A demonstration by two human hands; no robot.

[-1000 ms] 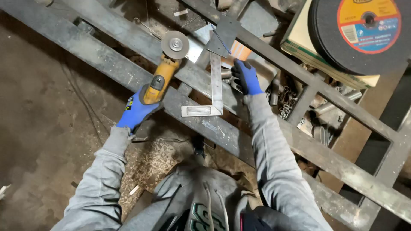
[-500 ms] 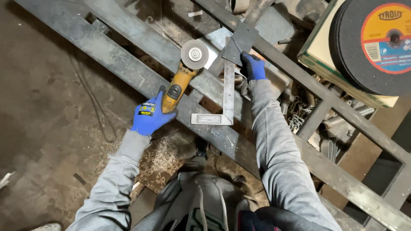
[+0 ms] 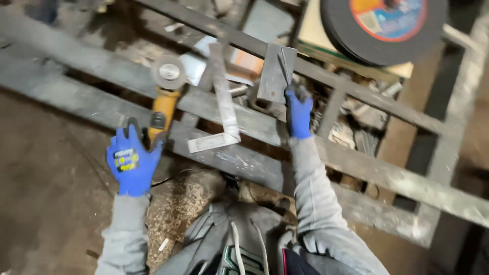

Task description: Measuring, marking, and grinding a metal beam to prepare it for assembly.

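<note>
My left hand (image 3: 131, 162), in a blue glove, grips the rear handle of a yellow angle grinder (image 3: 164, 108). The grinder's disc (image 3: 169, 73) points away from me and rests over a flat bar of the steel frame (image 3: 356, 168). My right hand (image 3: 298, 115), also gloved in blue, holds the lower edge of a small flat steel plate (image 3: 272, 76) standing on the frame's upper bar, with a thin rod-like tool against the plate. An L-shaped metal square (image 3: 224, 109) lies on the frame between my hands.
A stack of large dark cutting discs (image 3: 384, 23) sits on a box at the top right. Metal scraps and offcuts (image 3: 356, 135) lie under the frame's bars. Sawdust-like debris (image 3: 188, 203) covers the dirty floor by my knees.
The grinder and my left hand have drawn back to the left, away from the plate. My right hand stays on the plate. The view has shifted, so the frame sits lower and more level.
</note>
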